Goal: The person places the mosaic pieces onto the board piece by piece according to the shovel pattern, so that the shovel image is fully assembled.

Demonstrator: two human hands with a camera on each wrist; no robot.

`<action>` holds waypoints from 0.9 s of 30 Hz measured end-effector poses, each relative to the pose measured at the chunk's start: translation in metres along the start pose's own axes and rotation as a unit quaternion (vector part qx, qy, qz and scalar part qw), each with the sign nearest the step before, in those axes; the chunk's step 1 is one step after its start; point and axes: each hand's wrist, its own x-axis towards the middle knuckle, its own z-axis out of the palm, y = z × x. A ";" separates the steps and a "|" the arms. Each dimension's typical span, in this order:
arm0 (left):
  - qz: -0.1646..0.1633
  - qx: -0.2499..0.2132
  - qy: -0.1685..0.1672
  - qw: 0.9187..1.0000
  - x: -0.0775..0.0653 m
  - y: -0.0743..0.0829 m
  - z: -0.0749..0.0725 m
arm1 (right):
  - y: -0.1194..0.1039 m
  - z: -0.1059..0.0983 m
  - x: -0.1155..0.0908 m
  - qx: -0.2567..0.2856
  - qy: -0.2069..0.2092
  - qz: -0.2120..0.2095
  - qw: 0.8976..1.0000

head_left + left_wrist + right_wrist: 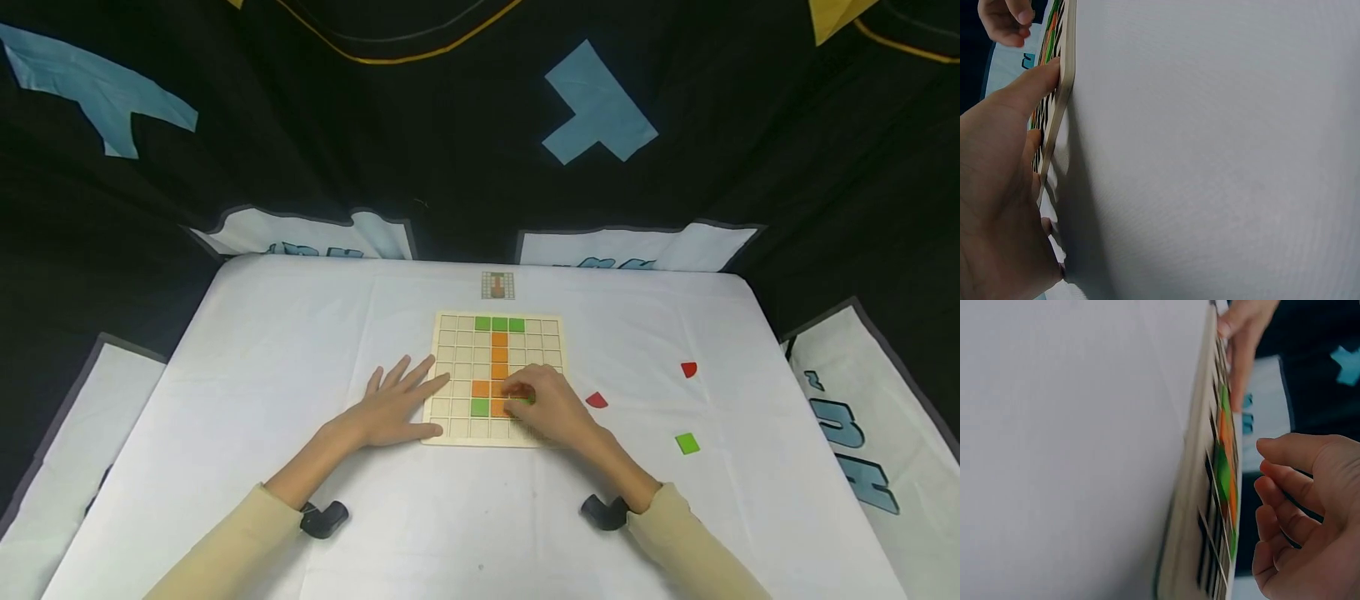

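A pale wooden grid board (457,429) lies on the white table with coloured tiles set in its squares. Green tiles (500,324) line part of its far row, and a column of orange tiles (499,354) runs toward the near side. Another green tile (480,407) sits beside the column's near end. My left hand (393,408) has its fingers spread, with thumb and fingertips at the board's left edge. Over the board's right half is my right hand (1310,506), fingers loosely bent, thumb and forefinger apart and nothing visible between them. It partly hides tiles beneath it.
Right of the board lie a red quarter-round piece (597,400), a second red piece (689,369) and a loose green tile (687,443). A small pattern card (498,285) is behind the board. Dark cloth (465,167) hangs beyond the table's far edge.
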 end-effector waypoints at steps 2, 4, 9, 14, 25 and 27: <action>-0.001 0.001 0.000 1.000 0.000 0.000 0.000 | 0.006 -0.010 -0.005 0.004 0.012 0.010 1.000; -0.001 0.001 -0.001 1.000 0.000 0.001 -0.001 | 0.010 -0.020 -0.012 0.003 0.024 0.021 0.999; -0.001 -0.001 -0.002 1.000 0.000 0.002 -0.001 | 0.021 -0.040 -0.028 -0.009 0.056 0.054 0.997; -0.001 -0.001 0.000 1.000 -0.001 0.002 0.000 | 0.033 -0.055 -0.042 -0.017 0.076 0.089 0.993; 0.002 0.001 0.006 1.000 -0.002 0.004 -0.002 | 0.052 -0.084 -0.073 -0.028 0.121 0.115 0.986; 0.002 0.000 0.007 1.000 -0.003 0.004 -0.002 | 0.055 -0.089 -0.079 -0.033 0.128 0.113 0.985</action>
